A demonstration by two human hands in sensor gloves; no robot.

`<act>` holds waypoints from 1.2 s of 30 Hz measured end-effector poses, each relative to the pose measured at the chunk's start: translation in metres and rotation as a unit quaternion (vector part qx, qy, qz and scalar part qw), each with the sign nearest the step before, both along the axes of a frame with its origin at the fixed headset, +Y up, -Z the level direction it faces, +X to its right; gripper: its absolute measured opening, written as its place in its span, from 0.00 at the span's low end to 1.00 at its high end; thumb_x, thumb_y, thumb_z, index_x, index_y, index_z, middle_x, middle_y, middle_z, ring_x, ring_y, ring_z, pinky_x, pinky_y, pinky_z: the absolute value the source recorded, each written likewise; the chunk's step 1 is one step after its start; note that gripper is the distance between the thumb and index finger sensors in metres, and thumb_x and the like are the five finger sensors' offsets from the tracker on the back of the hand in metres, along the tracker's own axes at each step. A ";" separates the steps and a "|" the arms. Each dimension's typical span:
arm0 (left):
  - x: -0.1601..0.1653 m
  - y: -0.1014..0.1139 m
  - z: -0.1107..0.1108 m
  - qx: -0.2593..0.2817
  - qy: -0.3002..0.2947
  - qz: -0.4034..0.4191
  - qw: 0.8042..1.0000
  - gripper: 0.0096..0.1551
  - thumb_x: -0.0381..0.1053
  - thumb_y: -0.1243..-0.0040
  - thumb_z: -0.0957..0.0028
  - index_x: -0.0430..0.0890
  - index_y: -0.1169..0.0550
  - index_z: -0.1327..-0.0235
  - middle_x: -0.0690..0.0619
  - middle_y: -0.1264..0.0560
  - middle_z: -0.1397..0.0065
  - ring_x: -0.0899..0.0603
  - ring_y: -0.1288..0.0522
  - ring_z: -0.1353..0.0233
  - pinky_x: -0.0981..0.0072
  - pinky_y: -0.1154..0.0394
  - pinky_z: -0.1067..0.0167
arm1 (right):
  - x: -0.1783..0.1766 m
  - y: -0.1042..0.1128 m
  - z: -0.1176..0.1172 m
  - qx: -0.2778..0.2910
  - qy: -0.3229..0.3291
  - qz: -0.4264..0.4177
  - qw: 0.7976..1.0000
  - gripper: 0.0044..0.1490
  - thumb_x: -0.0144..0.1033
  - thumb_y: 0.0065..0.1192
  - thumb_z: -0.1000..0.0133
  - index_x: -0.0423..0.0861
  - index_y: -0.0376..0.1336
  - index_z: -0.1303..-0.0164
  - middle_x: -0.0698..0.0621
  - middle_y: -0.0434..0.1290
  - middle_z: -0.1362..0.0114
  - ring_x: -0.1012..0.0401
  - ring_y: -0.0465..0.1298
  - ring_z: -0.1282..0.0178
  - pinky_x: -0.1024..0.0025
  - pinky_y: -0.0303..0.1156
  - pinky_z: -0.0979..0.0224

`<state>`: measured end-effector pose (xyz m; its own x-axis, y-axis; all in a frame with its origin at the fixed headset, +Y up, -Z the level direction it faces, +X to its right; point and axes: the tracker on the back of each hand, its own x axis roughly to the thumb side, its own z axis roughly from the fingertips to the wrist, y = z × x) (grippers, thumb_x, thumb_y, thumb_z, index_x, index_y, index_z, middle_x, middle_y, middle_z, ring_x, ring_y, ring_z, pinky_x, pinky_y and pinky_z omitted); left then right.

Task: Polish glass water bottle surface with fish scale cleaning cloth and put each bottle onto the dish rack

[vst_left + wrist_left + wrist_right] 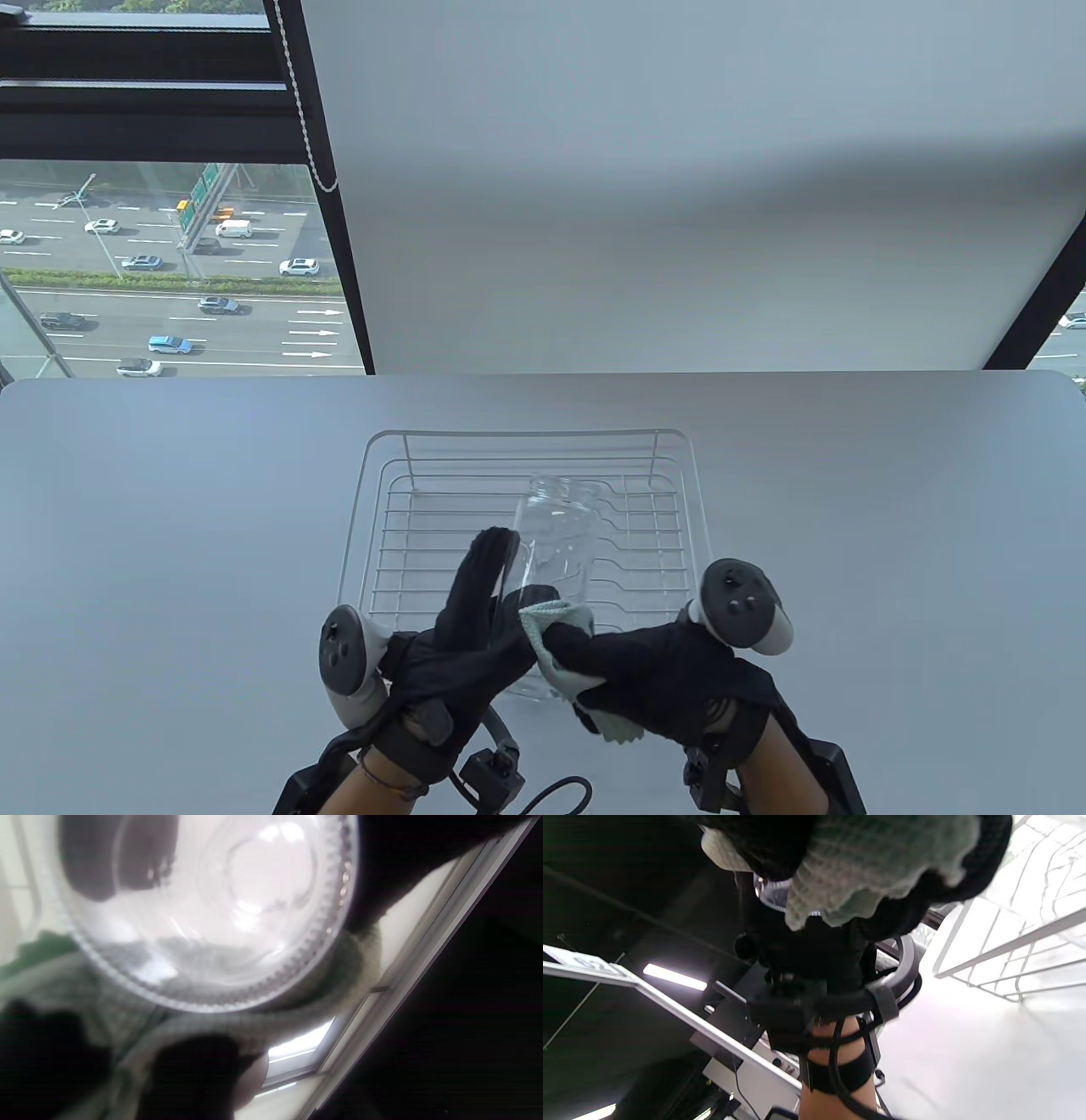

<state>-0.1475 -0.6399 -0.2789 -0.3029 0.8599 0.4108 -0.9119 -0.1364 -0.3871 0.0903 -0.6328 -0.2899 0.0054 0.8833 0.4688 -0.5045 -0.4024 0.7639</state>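
Note:
A clear glass bottle [556, 543] is held tilted above the front of the white wire dish rack [373, 509], its open mouth pointing away from me. My left hand [471, 620] grips the lower part of the bottle, fingers curled round its left side. My right hand [611, 662] holds a pale green fish scale cloth [556, 624] and presses it against the base end of the bottle. In the left wrist view the round ridged bottle base [212, 908] fills the frame with the cloth [331, 984] under it. The right wrist view shows the cloth [865, 870] bunched in my gloved fingers.
The grey table [170, 526] spreads out on both sides of the rack. Its far edge runs along a window with a white blind [679, 170]. Nothing lies in the rack [1009, 942]. Cables hang from my wrists near the table's front edge.

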 end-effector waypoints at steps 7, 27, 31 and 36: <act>0.004 0.003 0.001 -0.059 -0.126 -0.112 0.984 0.65 0.65 0.23 0.53 0.53 0.52 0.16 0.27 0.42 0.23 0.15 0.30 0.32 0.29 0.25 0.41 | 0.024 0.010 -0.002 0.078 -0.180 -0.069 0.978 0.42 0.40 0.62 0.39 0.83 0.45 0.27 0.41 0.73 0.36 0.49 0.80 0.47 0.53 0.77 0.43; -0.100 0.043 0.002 0.076 0.409 -0.409 0.812 0.44 0.53 0.19 0.57 0.52 0.26 0.24 0.33 0.37 0.21 0.19 0.34 0.34 0.25 0.30 0.39 | 0.038 0.005 -0.013 0.090 -0.221 -0.003 0.971 0.40 0.39 0.62 0.39 0.77 0.48 0.24 0.41 0.75 0.37 0.50 0.81 0.49 0.53 0.78 0.46; -0.092 0.029 -0.017 0.044 0.330 -0.458 0.825 0.46 0.53 0.17 0.59 0.45 0.25 0.26 0.32 0.34 0.23 0.18 0.31 0.35 0.24 0.29 0.40 | 0.037 0.003 -0.014 0.078 -0.209 -0.003 0.975 0.39 0.39 0.62 0.39 0.76 0.48 0.24 0.41 0.75 0.37 0.50 0.81 0.50 0.53 0.78 0.46; -0.079 0.018 -0.027 0.033 0.275 -0.506 0.817 0.47 0.53 0.17 0.60 0.42 0.25 0.26 0.33 0.33 0.23 0.19 0.30 0.34 0.25 0.28 0.39 | 0.038 0.003 -0.014 0.079 -0.214 0.002 0.974 0.39 0.39 0.62 0.39 0.76 0.48 0.23 0.41 0.75 0.37 0.50 0.81 0.50 0.53 0.78 0.46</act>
<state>-0.2265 -0.6222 -0.3062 0.7953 0.5261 0.3013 -0.5833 0.7994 0.1439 0.1285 -0.6295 -0.3036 -0.2238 0.7993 0.5577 -0.7613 -0.5007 0.4121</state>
